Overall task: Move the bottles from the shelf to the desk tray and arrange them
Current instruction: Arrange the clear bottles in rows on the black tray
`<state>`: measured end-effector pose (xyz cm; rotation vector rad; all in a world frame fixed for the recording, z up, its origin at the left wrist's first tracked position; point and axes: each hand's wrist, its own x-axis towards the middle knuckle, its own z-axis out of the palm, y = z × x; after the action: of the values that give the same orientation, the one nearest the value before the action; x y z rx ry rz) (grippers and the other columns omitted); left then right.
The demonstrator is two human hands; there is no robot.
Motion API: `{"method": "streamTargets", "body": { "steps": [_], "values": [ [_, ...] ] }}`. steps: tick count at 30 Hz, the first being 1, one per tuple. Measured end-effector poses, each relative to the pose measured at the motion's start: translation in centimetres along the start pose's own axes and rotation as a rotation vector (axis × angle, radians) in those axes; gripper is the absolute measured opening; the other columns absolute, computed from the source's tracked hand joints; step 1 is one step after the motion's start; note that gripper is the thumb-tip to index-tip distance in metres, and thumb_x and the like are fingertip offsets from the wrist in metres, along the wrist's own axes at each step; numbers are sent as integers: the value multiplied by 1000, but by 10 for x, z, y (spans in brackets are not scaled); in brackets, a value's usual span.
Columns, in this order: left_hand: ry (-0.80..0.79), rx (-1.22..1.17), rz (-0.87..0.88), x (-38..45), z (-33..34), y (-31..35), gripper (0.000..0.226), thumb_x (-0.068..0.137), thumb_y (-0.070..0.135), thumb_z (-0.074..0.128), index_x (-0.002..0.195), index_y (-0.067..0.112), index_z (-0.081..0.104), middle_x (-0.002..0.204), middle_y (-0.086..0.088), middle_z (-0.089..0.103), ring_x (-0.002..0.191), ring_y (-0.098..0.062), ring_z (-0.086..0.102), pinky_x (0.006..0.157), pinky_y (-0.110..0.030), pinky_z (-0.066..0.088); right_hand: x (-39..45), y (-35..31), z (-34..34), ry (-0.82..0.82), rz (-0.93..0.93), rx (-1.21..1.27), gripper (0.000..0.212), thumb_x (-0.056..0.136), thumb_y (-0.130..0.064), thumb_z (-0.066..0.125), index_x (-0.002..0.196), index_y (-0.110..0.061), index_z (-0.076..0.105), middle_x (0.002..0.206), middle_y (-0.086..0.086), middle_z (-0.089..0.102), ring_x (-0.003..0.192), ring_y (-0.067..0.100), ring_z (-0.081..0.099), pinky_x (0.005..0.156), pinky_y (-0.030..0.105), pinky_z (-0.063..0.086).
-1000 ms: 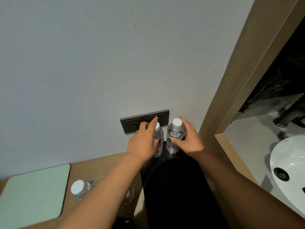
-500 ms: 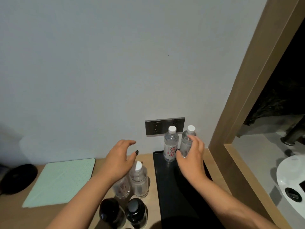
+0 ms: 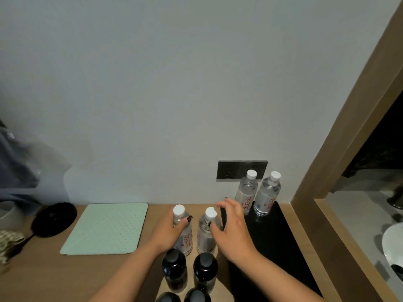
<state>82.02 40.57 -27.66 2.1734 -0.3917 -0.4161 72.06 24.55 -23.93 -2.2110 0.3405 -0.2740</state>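
Left hand (image 3: 169, 231) grips one clear bottle (image 3: 184, 234) on the tabletop (image 3: 87, 273); right hand (image 3: 232, 223), fingers loosely spread, reaches its neighbour (image 3: 206, 233). Grip low, lift straight, set beside the pair on the tray (image 3: 272, 240).

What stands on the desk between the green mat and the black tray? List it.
In the head view, two clear bottles with white caps, and behind them toward the camera, dark bottles. The left hand grips one clear bottle.

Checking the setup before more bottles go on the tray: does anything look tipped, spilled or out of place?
Nothing stands out. The two clear bottles on the black tray stand upright with caps on. The clear bottles and dark bottles on the desk also stand upright. No spill shows.
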Motion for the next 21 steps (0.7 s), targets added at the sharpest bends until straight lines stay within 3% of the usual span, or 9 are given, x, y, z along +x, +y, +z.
{"method": "streamTargets", "body": {
  "steps": [2, 6, 9, 11, 16, 18, 21],
  "values": [
    [46, -60, 12, -1, 0, -3, 7, 92, 31, 55, 93, 36, 50, 101, 8, 61, 97, -10, 57, 80, -27, 46, -9, 1, 4, -27, 3, -18, 46, 87, -16, 60, 127, -28, 43, 143, -9, 22, 136, 7, 24, 111, 21, 22],
    [267, -233, -47, -5, -11, -10, 5, 94, 24, 51, 93, 27, 47, 88, 8, 56, 91, -16, 57, 69, -25, 46, -21, 2, 1, -25, -27, 28, 43, 88, -12, 60, 124, -31, 45, 136, -16, 27, 123, -9, 30, 92, -3, 26],
    [478, -339, -66, -14, -28, -14, 17, 94, 28, 51, 105, 16, 45, 87, 3, 56, 93, -27, 59, 68, -33, 47, -23, -4, -2, -5, -90, 121, 48, 88, -10, 60, 124, -37, 43, 131, -21, 38, 123, -11, 37, 102, 8, 35],
    [553, -348, -15, -20, -41, -6, 18, 93, 28, 53, 104, 15, 46, 86, 4, 56, 90, -24, 56, 63, -28, 44, -24, -11, -1, -15, -115, 163, 52, 88, -12, 60, 126, -42, 39, 130, -20, 41, 121, -11, 39, 97, 6, 37],
    [526, -336, 176, -34, -65, 35, 19, 90, 29, 57, 106, 21, 52, 93, 17, 56, 87, 2, 54, 63, -15, 40, -15, -28, 11, -57, -143, 134, 56, 88, -21, 62, 133, -39, 33, 133, -20, 34, 125, -10, 33, 97, 7, 31],
    [481, -343, 217, -39, -69, 52, 21, 88, 33, 58, 106, 23, 53, 95, 17, 58, 90, 5, 55, 65, -13, 41, -10, -34, 15, -56, -151, 116, 60, 87, -25, 64, 136, -36, 31, 133, -20, 31, 125, -6, 33, 100, 12, 32],
    [427, -393, 259, -47, -68, 78, 32, 79, 45, 58, 104, 27, 50, 95, 12, 63, 88, 1, 60, 63, -11, 45, -5, -42, 15, -66, -159, 107, 64, 83, -29, 67, 136, -34, 30, 129, -19, 32, 120, -2, 39, 89, 13, 43]
  ]
}}
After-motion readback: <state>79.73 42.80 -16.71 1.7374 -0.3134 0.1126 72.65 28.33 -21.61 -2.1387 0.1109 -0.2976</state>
